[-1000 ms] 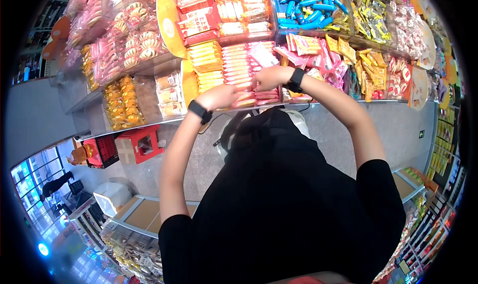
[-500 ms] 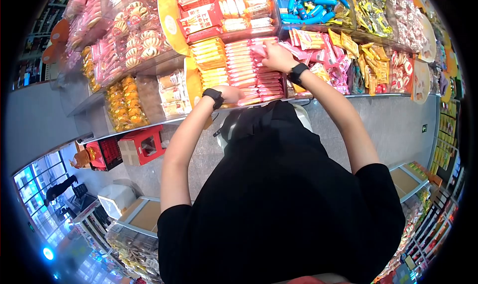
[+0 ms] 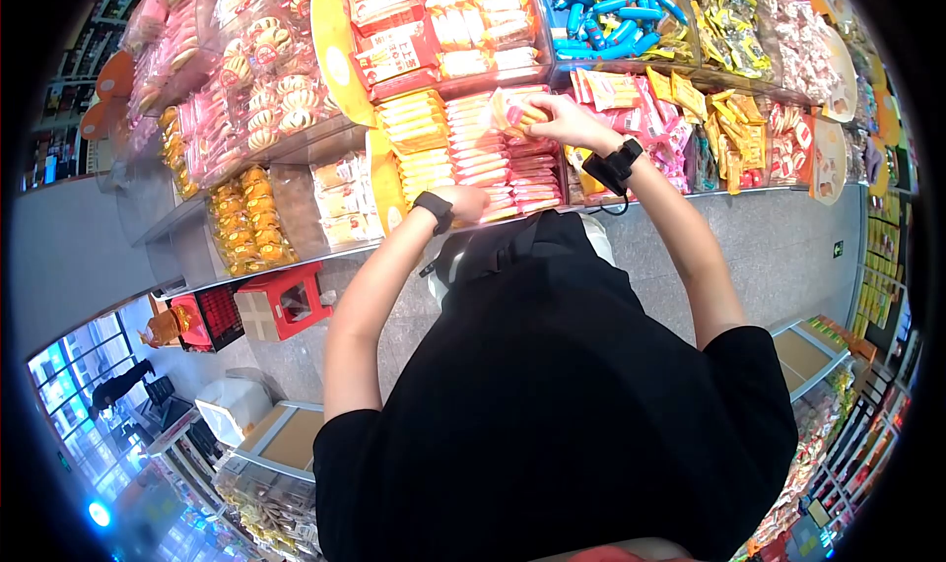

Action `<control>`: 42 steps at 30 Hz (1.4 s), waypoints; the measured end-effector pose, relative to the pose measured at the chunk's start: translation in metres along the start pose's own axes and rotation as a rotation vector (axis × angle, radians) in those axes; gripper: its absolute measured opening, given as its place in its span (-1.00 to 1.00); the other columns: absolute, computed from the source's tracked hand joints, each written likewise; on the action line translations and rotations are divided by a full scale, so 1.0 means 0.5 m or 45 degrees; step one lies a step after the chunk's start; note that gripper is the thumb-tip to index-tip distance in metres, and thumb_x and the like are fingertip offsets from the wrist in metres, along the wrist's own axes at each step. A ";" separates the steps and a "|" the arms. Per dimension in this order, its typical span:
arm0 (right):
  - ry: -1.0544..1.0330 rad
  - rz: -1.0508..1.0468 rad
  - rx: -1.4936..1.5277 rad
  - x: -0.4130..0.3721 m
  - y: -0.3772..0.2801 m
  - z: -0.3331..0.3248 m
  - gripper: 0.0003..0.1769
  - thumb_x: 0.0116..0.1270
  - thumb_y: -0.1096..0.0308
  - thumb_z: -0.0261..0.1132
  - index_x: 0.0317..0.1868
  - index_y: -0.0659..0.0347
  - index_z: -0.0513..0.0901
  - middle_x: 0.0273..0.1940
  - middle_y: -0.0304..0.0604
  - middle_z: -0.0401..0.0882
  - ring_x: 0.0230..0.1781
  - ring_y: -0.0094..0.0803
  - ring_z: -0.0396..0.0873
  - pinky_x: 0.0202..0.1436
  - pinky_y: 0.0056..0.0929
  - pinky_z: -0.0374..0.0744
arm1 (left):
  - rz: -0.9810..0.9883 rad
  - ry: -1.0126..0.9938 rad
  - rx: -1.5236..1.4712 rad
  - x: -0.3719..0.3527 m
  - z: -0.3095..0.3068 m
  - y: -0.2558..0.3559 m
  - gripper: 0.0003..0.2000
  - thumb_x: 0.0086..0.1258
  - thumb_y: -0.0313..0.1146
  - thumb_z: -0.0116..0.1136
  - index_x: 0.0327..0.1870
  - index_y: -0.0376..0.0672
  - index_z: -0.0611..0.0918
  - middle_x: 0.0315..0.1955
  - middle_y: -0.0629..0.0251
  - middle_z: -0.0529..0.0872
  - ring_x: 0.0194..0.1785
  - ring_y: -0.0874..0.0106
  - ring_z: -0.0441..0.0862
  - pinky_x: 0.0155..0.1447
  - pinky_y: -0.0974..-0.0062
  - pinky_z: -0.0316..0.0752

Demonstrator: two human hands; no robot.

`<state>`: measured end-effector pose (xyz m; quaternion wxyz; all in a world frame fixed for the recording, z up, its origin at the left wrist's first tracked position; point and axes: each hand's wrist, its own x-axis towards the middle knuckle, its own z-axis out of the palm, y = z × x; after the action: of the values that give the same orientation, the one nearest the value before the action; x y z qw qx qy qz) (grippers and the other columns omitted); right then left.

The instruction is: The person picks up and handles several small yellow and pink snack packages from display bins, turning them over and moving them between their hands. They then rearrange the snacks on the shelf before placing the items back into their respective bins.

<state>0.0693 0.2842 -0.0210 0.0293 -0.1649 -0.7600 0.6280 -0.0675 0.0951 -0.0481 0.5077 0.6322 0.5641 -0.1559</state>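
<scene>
My right hand (image 3: 570,125) is closed on a wrapped snack packet (image 3: 514,115) with a pink-and-yellow wrapper, held just above the bin. Under it, rows of pink snack packets (image 3: 480,154) are stacked on edge, with darker pink ones (image 3: 535,176) to the right. At the bin's front edge, my left hand (image 3: 467,203) rests low against the nearest pink packets; its fingertips are blurred and I cannot make out their grip. Yellow snack packets (image 3: 414,121) stand in neat rows left of the pink ones. Dark bands circle both wrists.
Beyond are bins with red packs (image 3: 394,45) and blue wrapped candies (image 3: 616,10). Loose pink and yellow packets (image 3: 660,119) fill the bin to the right. Clear dividers separate the compartments. A red stool (image 3: 299,301) stands on the floor at the left.
My right hand has lifted slightly to the right with a packet now plainly in its fingers. My left hand has shifted a little right and down along the front edge.
</scene>
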 end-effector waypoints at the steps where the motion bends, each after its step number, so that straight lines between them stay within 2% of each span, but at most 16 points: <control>1: 0.085 -0.108 -0.209 -0.003 0.001 0.007 -0.73 0.06 0.38 0.21 -0.20 0.29 0.52 -0.40 -0.27 0.52 -0.38 -0.53 0.47 -0.26 -0.50 0.47 | 0.001 -0.004 -0.004 -0.007 -0.001 0.001 -0.67 0.08 -0.49 -0.09 -0.10 -0.27 0.55 -0.15 0.01 0.61 -0.06 0.17 0.57 -0.03 0.37 0.44; 2: 0.056 -0.077 -0.335 -0.008 -0.025 0.004 -0.74 0.01 0.37 0.24 -0.26 0.31 0.54 -0.42 -0.11 0.54 -0.40 -0.37 0.51 -0.25 -0.39 0.47 | 0.009 0.038 -0.025 -0.015 0.001 0.000 -0.67 0.08 -0.49 -0.09 -0.08 -0.28 0.54 -0.14 0.00 0.60 -0.04 0.17 0.56 -0.02 0.36 0.44; 6: -0.001 -0.167 -0.581 -0.009 -0.026 0.025 -0.72 -0.04 0.31 0.28 -0.32 0.31 0.57 -0.39 0.06 0.55 -0.39 -0.13 0.52 -0.28 -0.31 0.46 | 0.037 0.019 -0.128 -0.023 0.022 -0.040 -0.62 0.14 -0.48 -0.08 0.05 -0.24 0.48 -0.03 0.01 0.55 0.06 0.20 0.49 0.09 0.39 0.37; 10: -0.344 -0.151 -0.741 -0.002 -0.003 0.088 -0.76 -0.06 0.33 0.28 -0.39 0.32 0.59 -0.42 0.01 0.51 -0.32 -0.11 0.51 -0.21 -0.26 0.47 | 0.017 -0.095 -0.210 -0.036 0.031 -0.060 -0.61 0.25 -0.45 -0.12 0.14 -0.21 0.43 0.06 0.06 0.51 0.15 0.24 0.41 0.19 0.46 0.29; 13: -0.350 -0.242 -0.875 0.008 0.046 0.142 -0.77 -0.08 0.36 0.27 -0.39 0.34 0.59 -0.37 0.03 0.51 -0.34 -0.09 0.53 -0.27 -0.24 0.50 | 0.031 -0.091 -0.273 -0.032 0.048 -0.074 -0.63 0.28 -0.41 -0.15 0.13 -0.20 0.43 0.03 0.07 0.53 0.12 0.24 0.43 0.17 0.45 0.31; 19: -0.470 -0.231 -1.042 0.006 0.064 0.203 -0.84 -0.07 0.32 0.23 -0.55 0.25 0.63 -0.48 0.03 0.59 -0.44 -0.06 0.58 -0.37 -0.15 0.54 | -0.013 -0.078 -0.161 -0.051 0.027 -0.035 -0.68 0.29 -0.38 -0.15 0.05 -0.22 0.47 -0.05 0.01 0.55 0.03 0.19 0.49 0.10 0.38 0.36; 22: -0.503 -0.156 -1.062 0.011 0.075 0.210 -0.83 -0.04 0.32 0.22 -0.49 0.26 0.64 -0.47 0.05 0.58 -0.42 -0.06 0.59 -0.34 -0.15 0.54 | -0.180 0.029 -0.038 -0.072 0.005 0.021 -0.74 0.27 -0.36 -0.11 -0.08 -0.25 0.50 -0.15 -0.05 0.57 -0.07 0.12 0.52 0.02 0.31 0.40; 24: -0.527 -0.201 -1.119 0.018 0.122 0.233 -0.81 -0.01 0.33 0.20 -0.44 0.27 0.63 -0.49 0.08 0.57 -0.40 -0.05 0.58 -0.33 -0.15 0.53 | -0.192 0.448 -0.012 -0.063 0.008 0.041 -0.77 0.26 -0.36 -0.09 -0.17 -0.31 0.49 -0.24 -0.09 0.58 -0.16 0.07 0.55 -0.07 0.24 0.43; 27: -0.567 -0.265 -1.025 0.003 0.109 0.228 -0.81 0.02 0.35 0.16 -0.43 0.29 0.62 -0.48 0.11 0.57 -0.38 -0.04 0.59 -0.32 -0.16 0.53 | -0.061 0.662 0.073 -0.018 0.042 0.024 -0.77 0.24 -0.37 -0.08 -0.21 -0.36 0.49 -0.30 -0.12 0.58 -0.18 0.05 0.56 -0.11 0.22 0.44; 29: -0.594 -0.132 -0.921 0.006 0.090 0.213 -0.81 0.02 0.37 0.14 -0.45 0.32 0.62 -0.46 0.13 0.58 -0.36 -0.02 0.59 -0.29 -0.19 0.54 | -0.011 0.554 -0.110 0.006 0.040 0.020 -0.77 0.23 -0.38 -0.07 -0.22 -0.39 0.46 -0.32 -0.13 0.58 -0.21 0.03 0.56 -0.14 0.20 0.45; 31: -0.284 -0.029 -1.073 -0.018 0.011 0.154 -0.83 0.01 0.39 0.14 -0.47 0.32 0.60 -0.45 0.11 0.56 -0.37 -0.04 0.58 -0.29 -0.20 0.54 | -0.119 0.404 -0.131 -0.002 0.026 0.034 -0.77 0.23 -0.38 -0.07 -0.19 -0.35 0.43 -0.32 -0.16 0.58 -0.19 0.01 0.56 -0.14 0.21 0.45; 33: 0.341 -0.277 -1.145 -0.033 -0.004 0.103 -0.84 -0.01 0.40 0.17 -0.39 0.27 0.56 -0.41 0.02 0.53 -0.36 -0.12 0.57 -0.35 -0.20 0.54 | -0.021 0.389 -0.095 -0.008 0.022 0.032 -0.77 0.23 -0.37 -0.07 -0.15 -0.31 0.40 -0.31 -0.17 0.57 -0.19 0.01 0.56 -0.14 0.20 0.45; 35: 0.725 -0.328 -1.482 -0.042 -0.008 0.044 -0.81 -0.01 0.44 0.18 -0.30 0.21 0.52 -0.35 -0.08 0.48 -0.33 -0.17 0.55 -0.42 -0.19 0.54 | 0.023 0.337 -0.036 0.000 0.025 0.026 -0.78 0.22 -0.38 -0.08 -0.17 -0.30 0.42 -0.31 -0.16 0.58 -0.19 0.00 0.56 -0.14 0.19 0.44; 37: 0.731 -0.164 -1.640 -0.061 0.019 -0.002 -0.76 0.00 0.47 0.18 -0.24 0.19 0.50 -0.30 -0.13 0.48 -0.30 -0.18 0.54 -0.44 -0.25 0.55 | 0.007 0.329 -0.001 0.007 0.025 0.028 -0.78 0.22 -0.37 -0.07 -0.18 -0.30 0.43 -0.31 -0.16 0.58 -0.19 0.00 0.56 -0.14 0.19 0.44; 38: 0.604 0.013 -1.691 -0.067 0.037 -0.022 -0.82 0.01 0.48 0.17 -0.30 0.20 0.52 -0.32 -0.13 0.49 -0.32 -0.20 0.55 -0.45 -0.28 0.56 | -0.012 0.323 0.032 0.009 0.026 0.028 -0.78 0.22 -0.37 -0.07 -0.18 -0.31 0.43 -0.32 -0.16 0.58 -0.20 0.00 0.56 -0.14 0.18 0.44; 42: 0.570 0.075 -1.735 -0.076 0.026 -0.051 -0.91 0.02 0.45 0.18 -0.40 0.20 0.54 -0.37 -0.09 0.50 -0.33 -0.28 0.57 -0.44 -0.31 0.57 | 0.001 0.335 0.022 0.011 0.030 0.020 -0.78 0.21 -0.37 -0.07 -0.19 -0.31 0.46 -0.32 -0.16 0.58 -0.18 0.01 0.57 -0.13 0.19 0.44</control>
<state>0.1145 0.2995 -0.0218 0.0582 -0.2920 -0.9540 -0.0344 -0.0513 0.0875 -0.0542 0.4239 0.6519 0.6241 -0.0765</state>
